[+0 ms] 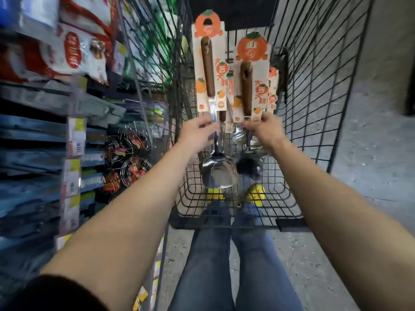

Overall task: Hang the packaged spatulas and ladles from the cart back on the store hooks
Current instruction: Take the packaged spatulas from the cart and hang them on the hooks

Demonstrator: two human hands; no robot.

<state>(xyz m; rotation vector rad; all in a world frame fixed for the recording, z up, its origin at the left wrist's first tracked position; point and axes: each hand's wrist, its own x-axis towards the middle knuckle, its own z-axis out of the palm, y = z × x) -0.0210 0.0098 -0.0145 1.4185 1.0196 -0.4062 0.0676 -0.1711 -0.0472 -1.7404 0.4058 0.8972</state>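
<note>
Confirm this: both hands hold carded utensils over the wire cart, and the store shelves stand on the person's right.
Wrong on one point: the head view shows the store shelves on the person's left, not right. The rest holds: the left hand grips a carded spatula and the right hand grips carded ladles, both over the wire cart.

left hand [197, 131] gripping spatula [207, 70], right hand [266, 129] gripping ladles [246, 86]; cart [314, 86] beneath

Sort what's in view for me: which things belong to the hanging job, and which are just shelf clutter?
Job: packaged spatula in left hand; packaged ladles in right hand; cart.
Not job: bagged goods; wire racks; shelf price tags.
</note>
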